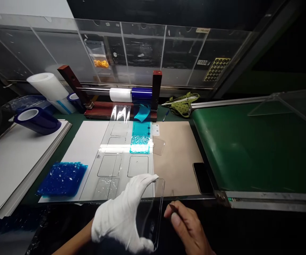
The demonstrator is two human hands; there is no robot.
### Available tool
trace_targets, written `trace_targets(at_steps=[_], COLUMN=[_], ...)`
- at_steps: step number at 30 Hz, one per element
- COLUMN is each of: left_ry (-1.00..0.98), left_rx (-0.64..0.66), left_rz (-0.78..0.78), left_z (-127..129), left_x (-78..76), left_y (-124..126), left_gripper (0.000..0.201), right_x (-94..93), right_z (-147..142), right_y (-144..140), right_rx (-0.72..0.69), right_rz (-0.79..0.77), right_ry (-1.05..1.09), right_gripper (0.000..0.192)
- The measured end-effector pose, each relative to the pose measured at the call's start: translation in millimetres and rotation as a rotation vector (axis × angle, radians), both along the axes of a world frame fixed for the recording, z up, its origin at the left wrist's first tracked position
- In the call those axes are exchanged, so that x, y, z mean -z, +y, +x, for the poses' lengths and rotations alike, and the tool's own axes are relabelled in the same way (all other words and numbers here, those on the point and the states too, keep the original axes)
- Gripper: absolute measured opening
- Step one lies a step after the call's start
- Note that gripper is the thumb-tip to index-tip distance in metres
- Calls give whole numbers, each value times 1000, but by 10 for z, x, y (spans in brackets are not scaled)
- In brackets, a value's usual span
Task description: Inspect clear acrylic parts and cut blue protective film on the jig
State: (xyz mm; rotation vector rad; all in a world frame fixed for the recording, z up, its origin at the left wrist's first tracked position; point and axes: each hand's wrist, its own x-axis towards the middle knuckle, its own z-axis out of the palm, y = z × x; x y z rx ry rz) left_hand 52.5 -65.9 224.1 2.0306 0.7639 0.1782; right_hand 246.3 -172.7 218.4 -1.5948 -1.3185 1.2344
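Observation:
My left hand (123,216), in a white glove, is closed on the edges of a clear plastic panel (149,219) with rounded corners, tilted up in front of the bench. My bare right hand (187,226) pinches a small dark, thin piece (173,208) just right of the panel, apart from it; its kind is not clear. Beyond the hands lies a white sheet with printed rounded outlines (138,166), covered partly by clear film. Blue film (140,136) sticks over part of it. Another clear panel (106,187) rests on the sheet beside my left hand.
A dark red stand (157,90) holds white and blue film rolls (142,95). At left are a stack of blue film pieces (62,179), a paper stack (15,159) and loose rolls (37,120). A phone (203,177) lies before the green conveyor belt (251,148).

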Motion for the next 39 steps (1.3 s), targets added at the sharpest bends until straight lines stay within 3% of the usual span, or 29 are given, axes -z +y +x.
trace_targets(at_steps=[8,17,22,29,31,36,39], left_ry=[30,3,61,121,131,191,204], left_rx=[63,143,141,120,90,-54,-107], left_rz=[20,158,156,190,209,334,390], left_z=[322,564,654,702,704,698,674], left_x=[-57,-27,-73,-106,-152,-247,-239], left_y=[-239,-353,-367,-383,-402,-433,-431], left_gripper=[126,121,120,120,117,112,113], right_x=[101,354,520,412,422,479,534], right_z=[219,312,374,411,386,378,486], right_y=[-222,-458,-546,-478,-481,-517,-364], right_rx=[-66,46,55,25,75,288,287], right_rz=[-2,141,143,152,230,595,483], right_ry=[-102,-55,-28,20,-16,-146,-52], right_gripper=[67,77,74,74,72,45,40])
